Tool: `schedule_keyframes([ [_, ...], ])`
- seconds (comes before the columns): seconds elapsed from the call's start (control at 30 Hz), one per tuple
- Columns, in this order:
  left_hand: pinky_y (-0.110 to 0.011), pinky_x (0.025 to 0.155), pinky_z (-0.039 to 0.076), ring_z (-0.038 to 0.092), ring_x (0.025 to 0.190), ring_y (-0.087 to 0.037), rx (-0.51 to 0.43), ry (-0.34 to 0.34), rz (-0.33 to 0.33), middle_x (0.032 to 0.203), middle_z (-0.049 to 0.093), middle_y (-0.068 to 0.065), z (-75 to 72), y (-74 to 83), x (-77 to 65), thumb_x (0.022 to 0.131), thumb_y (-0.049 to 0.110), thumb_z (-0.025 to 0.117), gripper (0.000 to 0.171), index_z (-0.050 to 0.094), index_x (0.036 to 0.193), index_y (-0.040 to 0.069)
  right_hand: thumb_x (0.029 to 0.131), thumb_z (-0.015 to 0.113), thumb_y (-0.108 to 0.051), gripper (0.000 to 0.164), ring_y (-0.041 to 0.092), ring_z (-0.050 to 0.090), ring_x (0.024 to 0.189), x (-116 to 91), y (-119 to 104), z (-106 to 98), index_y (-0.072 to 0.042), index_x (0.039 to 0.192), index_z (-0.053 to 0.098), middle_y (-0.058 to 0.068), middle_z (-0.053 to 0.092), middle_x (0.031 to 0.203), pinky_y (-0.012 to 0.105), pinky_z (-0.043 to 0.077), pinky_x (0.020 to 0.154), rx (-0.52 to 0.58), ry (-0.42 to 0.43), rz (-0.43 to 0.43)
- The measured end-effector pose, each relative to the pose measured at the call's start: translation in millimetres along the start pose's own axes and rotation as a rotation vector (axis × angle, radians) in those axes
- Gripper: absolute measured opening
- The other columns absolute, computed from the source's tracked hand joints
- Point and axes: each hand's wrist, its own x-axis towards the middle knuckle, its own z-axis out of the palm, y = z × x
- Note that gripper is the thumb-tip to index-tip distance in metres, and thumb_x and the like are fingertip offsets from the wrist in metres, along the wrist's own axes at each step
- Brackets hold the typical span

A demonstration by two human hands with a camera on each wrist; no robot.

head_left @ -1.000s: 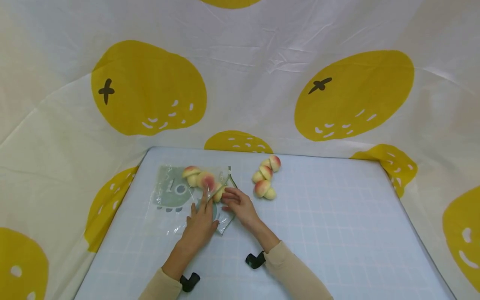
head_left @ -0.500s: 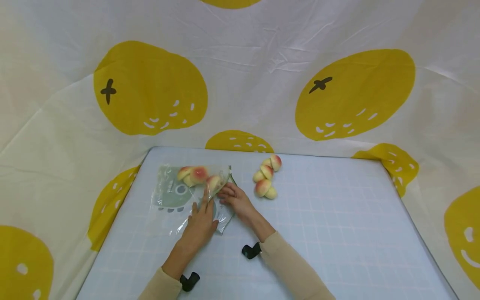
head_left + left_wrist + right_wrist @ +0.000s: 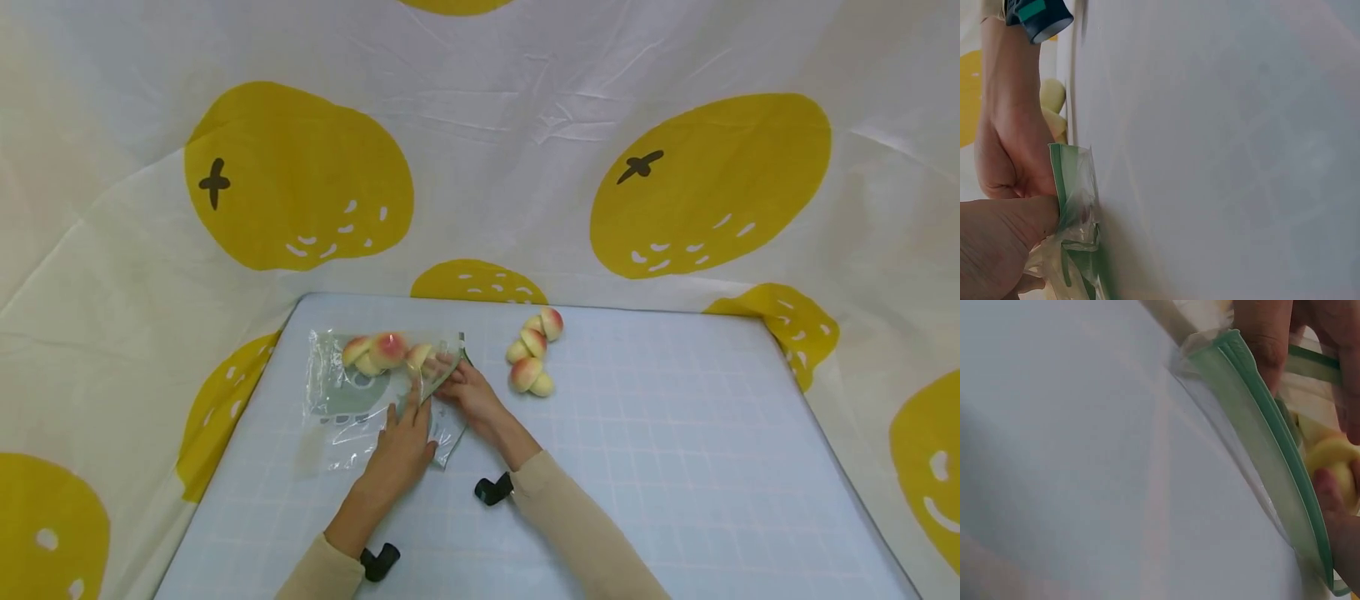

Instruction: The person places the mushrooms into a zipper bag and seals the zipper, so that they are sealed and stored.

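A clear zip bag with a green print lies on the left of the table. Inside it rest two red-and-cream mushroom-shaped pieces and a third mushroom-shaped piece nearer its mouth. The left hand is at the bag's mouth; in the right wrist view its fingers hold the lip beside the green zip strip. The right hand reaches in through the mouth, fingers on the third piece, with the thumb against its pale part. Film partly covers the right fingertips.
Several more mushroom-shaped pieces lie in a row right of the bag. Black wrist devices hang at both wrists. A white curtain with yellow fruit shapes stands behind the table.
The right hand has moved left, further into the bag, and the three pieces inside have slid left with it. The left hand stays at the mouth.
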Motion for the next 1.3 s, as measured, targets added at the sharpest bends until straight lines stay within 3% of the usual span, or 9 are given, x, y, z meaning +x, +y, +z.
schedule_keyframes([
  [0.23, -0.073, 0.08, 0.045, 0.037, 0.124, -0.068, -0.003, -0.009, 0.015, 0.163, 0.018, -0.02, 0.1, 2.3, 1.9, 0.083, 0.016, 0.081, 0.078, 0.041, 0.147, -0.003, 0.09, 0.046, 0.02, 0.059, 0.023, 0.055, 0.125, 8.1, 2.8, -3.1, 0.008, 0.147, 0.037, 0.02, 0.051, 0.145, 0.032, 0.047, 0.096, 0.094, 0.032, 0.02],
  [0.47, -0.075, 0.082, 0.043, 0.034, 0.126, -0.067, -0.002, -0.038, -0.018, 0.164, 0.016, -0.019, 0.5, 1.4, 3.3, 0.085, 0.02, 0.08, 0.077, 0.041, 0.147, -0.004, 0.094, 0.04, 0.02, 0.056, 0.031, 0.047, 0.134, -11.4, -7.6, -5.8, 0.011, 0.148, 0.032, 0.03, 0.042, 0.148, 0.041, 0.039, 0.108, 0.139, 0.016, 0.031],
  [0.73, -0.078, 0.083, 0.04, 0.032, 0.128, -0.068, -0.021, -0.05, -0.038, 0.165, 0.014, -0.018, -2.4, 0.8, 4.2, 0.085, 0.019, 0.08, 0.079, 0.039, 0.148, -0.004, 0.098, 0.052, 0.007, 0.052, 0.033, 0.056, 0.125, -44.3, -29.0, -11.3, 0.013, 0.146, 0.034, 0.034, 0.042, 0.146, 0.035, 0.044, 0.103, 0.094, 0.05, 0.038],
  [0.9, -0.078, 0.084, 0.04, 0.03, 0.129, -0.068, -0.025, -0.062, -0.046, 0.165, 0.013, -0.019, -4.0, 1.3, 4.0, 0.086, 0.018, 0.08, 0.079, 0.038, 0.149, -0.004, 0.099, 0.053, 0.005, 0.053, 0.031, 0.057, 0.124, -60.0, -41.9, -19.1, 0.014, 0.147, 0.031, 0.036, 0.039, 0.146, 0.034, 0.045, 0.102, 0.043, 0.037, 0.001],
  [1.17, -0.078, 0.083, 0.041, 0.032, 0.127, -0.068, -0.019, -0.051, -0.034, 0.164, 0.014, -0.02, -4.3, 1.4, 2.8, 0.086, 0.019, 0.08, 0.079, 0.038, 0.148, -0.005, 0.097, 0.053, 0.006, 0.054, 0.043, 0.048, 0.131, -78.8, -63.6, -26.6, 0.011, 0.147, 0.034, 0.036, 0.039, 0.146, 0.038, 0.044, 0.104, 0.038, 0.052, -0.049],
  [1.3, -0.078, 0.082, 0.041, 0.033, 0.126, -0.069, -0.023, -0.042, -0.022, 0.164, 0.014, -0.021, -4.5, 1.1, 2.9, 0.085, 0.018, 0.08, 0.079, 0.039, 0.148, -0.005, 0.098, 0.056, 0.004, 0.051, 0.045, 0.048, 0.13, -84.4, -70.6, -32.1, 0.009, 0.145, 0.039, 0.032, 0.047, 0.142, 0.036, 0.046, 0.102, -0.037, 0.071, -0.102],
])
